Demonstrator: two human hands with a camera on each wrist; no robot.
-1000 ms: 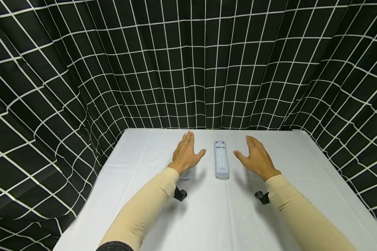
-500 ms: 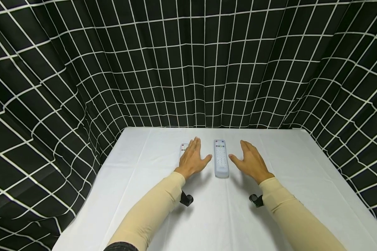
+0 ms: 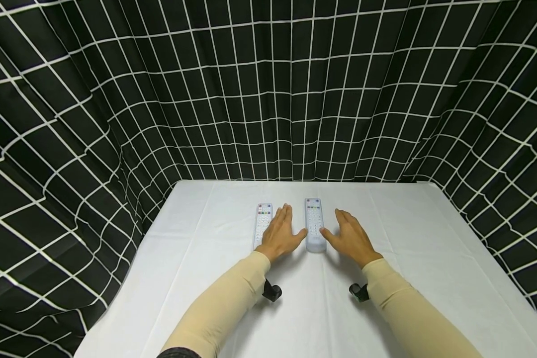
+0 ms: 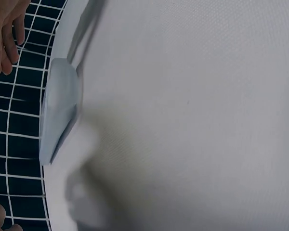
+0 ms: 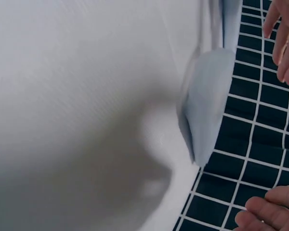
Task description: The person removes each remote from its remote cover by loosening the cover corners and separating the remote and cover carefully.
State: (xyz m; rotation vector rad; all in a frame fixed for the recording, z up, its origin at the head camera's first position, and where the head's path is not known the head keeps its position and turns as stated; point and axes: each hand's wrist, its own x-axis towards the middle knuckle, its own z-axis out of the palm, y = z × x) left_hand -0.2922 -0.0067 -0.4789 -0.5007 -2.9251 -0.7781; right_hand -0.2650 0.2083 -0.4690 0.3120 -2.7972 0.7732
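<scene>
Two pale remote controls in translucent bluish covers lie on the white tablecloth. The middle remote [image 3: 314, 219] is between my hands, its far end toward the curtain. My left hand [image 3: 283, 236] hovers left of it, fingers straight and thumb out toward its near half. On the other side, my right hand [image 3: 351, 239] has the same pose, its thumb tip right at the remote's edge in the head view. The left remote [image 3: 263, 219] is partly covered by my left hand. The wrist views show the middle remote's rounded near end [image 4: 60, 106] close to the cloth.
The white-covered table [image 3: 215, 219] reaches back to a black curtain [image 3: 232, 99] with a white grid, which also runs along both sides. Small black wrist cameras [image 3: 272, 292] stick out under both wrists. Shadows of the arms fall on the cloth.
Both hands have moved inward and slightly nearer the body, closing in on the middle remote. The left hand has uncovered most of the left remote. Both remotes stay in place.
</scene>
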